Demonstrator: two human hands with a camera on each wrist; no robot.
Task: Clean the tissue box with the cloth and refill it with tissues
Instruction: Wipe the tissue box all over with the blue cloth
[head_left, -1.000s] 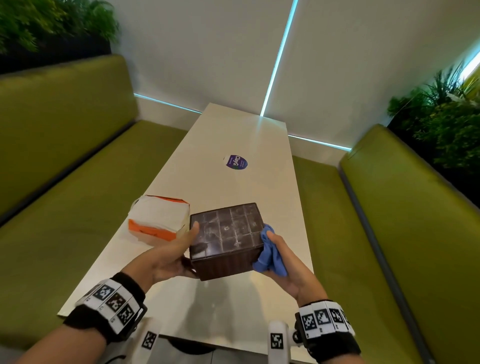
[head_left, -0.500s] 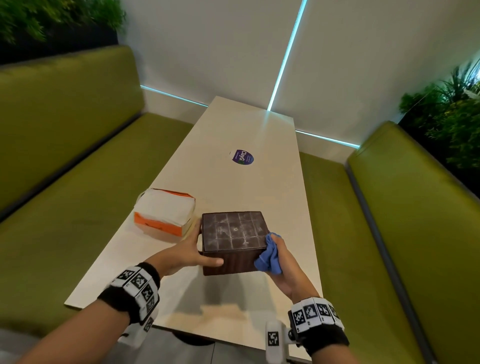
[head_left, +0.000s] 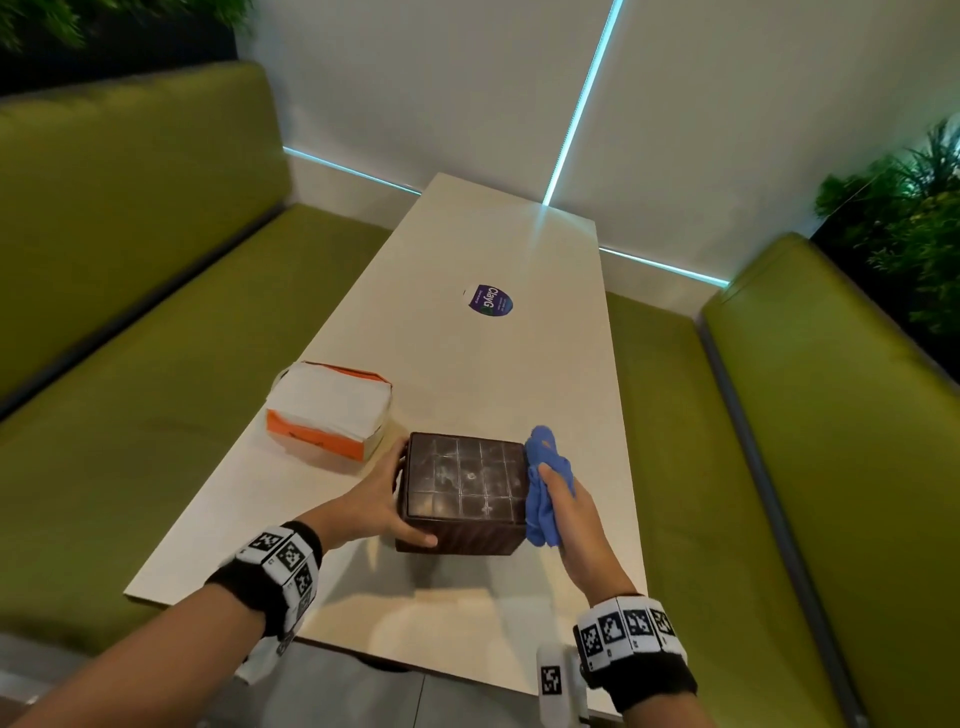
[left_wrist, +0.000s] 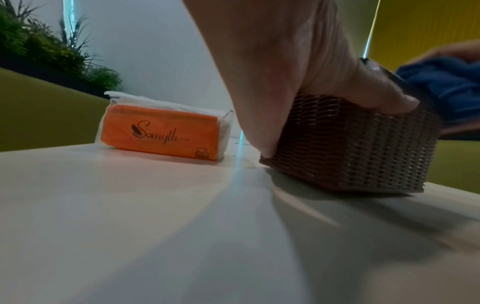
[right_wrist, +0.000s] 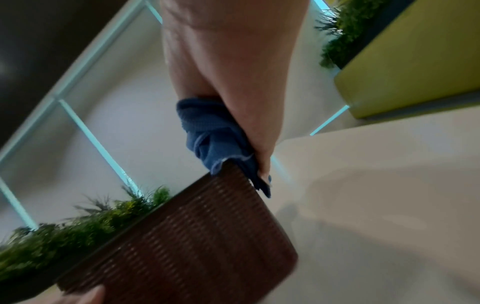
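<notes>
A dark brown woven tissue box (head_left: 462, 488) stands on the pale table (head_left: 467, 364) near its front edge, a smooth gridded face turned up. My left hand (head_left: 374, 506) grips its left side, the thumb lying across the front wall. My right hand (head_left: 566, 514) holds a crumpled blue cloth (head_left: 545, 483) against the box's right side. The left wrist view shows the left hand (left_wrist: 298, 72) on the box (left_wrist: 350, 148), with the cloth (left_wrist: 441, 86) behind. In the right wrist view the cloth (right_wrist: 213, 135) sits at the top edge of the box (right_wrist: 194, 246). An orange tissue pack (head_left: 327, 415) lies left of the box.
A round purple sticker (head_left: 491, 300) is on the table's middle. Green padded benches (head_left: 130, 415) run along both long sides. Plants (head_left: 909, 218) stand behind the right bench, and a white wall closes the far end.
The box was held tilted above the table a second ago; now it rests flat on it. My right hand has slid the cloth further up and along the box's right side.
</notes>
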